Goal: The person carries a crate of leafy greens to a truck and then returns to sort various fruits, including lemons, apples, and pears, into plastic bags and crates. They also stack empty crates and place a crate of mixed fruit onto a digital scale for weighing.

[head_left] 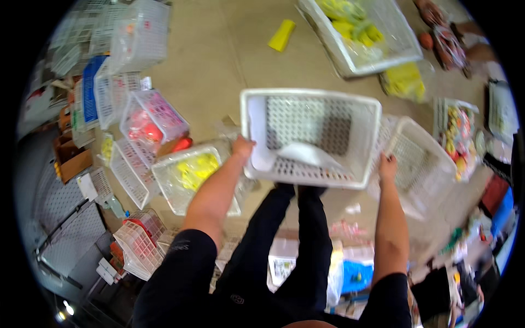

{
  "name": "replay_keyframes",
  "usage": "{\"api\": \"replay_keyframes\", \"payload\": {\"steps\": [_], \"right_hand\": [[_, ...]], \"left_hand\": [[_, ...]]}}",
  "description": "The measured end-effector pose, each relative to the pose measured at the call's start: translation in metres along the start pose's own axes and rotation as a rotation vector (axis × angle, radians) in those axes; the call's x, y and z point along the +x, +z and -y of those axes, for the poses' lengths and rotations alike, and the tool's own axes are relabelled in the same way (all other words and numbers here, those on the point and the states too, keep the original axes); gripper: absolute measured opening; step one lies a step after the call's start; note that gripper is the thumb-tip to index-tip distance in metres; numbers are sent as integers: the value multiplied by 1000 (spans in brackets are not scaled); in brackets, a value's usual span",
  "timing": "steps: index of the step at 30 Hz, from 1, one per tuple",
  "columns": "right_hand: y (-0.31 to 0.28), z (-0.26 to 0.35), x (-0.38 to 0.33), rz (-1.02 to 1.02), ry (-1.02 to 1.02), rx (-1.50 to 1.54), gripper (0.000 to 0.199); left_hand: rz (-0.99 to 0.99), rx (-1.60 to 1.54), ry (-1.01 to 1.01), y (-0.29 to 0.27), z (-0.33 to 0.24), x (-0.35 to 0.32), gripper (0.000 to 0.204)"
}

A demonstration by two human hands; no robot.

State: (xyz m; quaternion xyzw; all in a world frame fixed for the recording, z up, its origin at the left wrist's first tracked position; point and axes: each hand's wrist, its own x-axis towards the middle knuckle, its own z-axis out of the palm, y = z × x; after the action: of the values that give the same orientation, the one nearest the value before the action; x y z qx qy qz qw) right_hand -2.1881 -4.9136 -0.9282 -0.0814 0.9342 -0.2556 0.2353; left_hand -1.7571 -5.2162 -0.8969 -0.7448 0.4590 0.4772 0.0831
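Observation:
A white perforated plastic basket (309, 94) is held up in front of me, tipped so that I look into it. Something white and curved (306, 153) lies inside against its lower wall. My left hand (243, 147) grips the basket's left side near the rim. On the opposite side, my right hand (388, 165) is closed at the right edge, where a second white basket (432, 156) stands just behind; how its fingers meet the held basket is partly hidden. Below my left forearm sits a white basket (169, 188) with yellow items (197, 168) in a clear bag.
A large white crate (328, 54) with yellow items stands at the far right, a yellow piece (281, 35) on the floor beside it. Stacked baskets (139, 38) line the left. A crate of colourful packets (459, 136) lies right. A person's feet (448, 44) show at the upper right.

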Motion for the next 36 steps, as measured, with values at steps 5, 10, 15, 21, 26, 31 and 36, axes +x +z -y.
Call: {"api": "replay_keyframes", "payload": {"steps": [5, 10, 15, 21, 26, 31, 36], "right_hand": [[11, -17, 31, 137, 83, 111, 25], [-74, -25, -22, 1, 49, 114, 33], [-208, -20, -76, 12, 15, 132, 31], [-309, 41, -137, 81, 230, 493, 27], [-363, 79, -168, -64, 454, 593, 28], [-408, 128, -156, -173, 708, 657, 28], [-451, 278, -153, -273, 455, 808, 22]], "left_hand": [[-225, 322, 216, -4, -10, -3, 26], [7, 170, 235, -7, -87, -87, 28], [-72, 361, 382, -44, -162, -165, 28], [-235, 223, 422, -208, -192, -225, 32], [-283, -140, 390, -369, -181, -261, 27], [-388, -630, 358, -488, -143, -269, 21], [-343, -1082, 204, -551, -178, -247, 22]]}}
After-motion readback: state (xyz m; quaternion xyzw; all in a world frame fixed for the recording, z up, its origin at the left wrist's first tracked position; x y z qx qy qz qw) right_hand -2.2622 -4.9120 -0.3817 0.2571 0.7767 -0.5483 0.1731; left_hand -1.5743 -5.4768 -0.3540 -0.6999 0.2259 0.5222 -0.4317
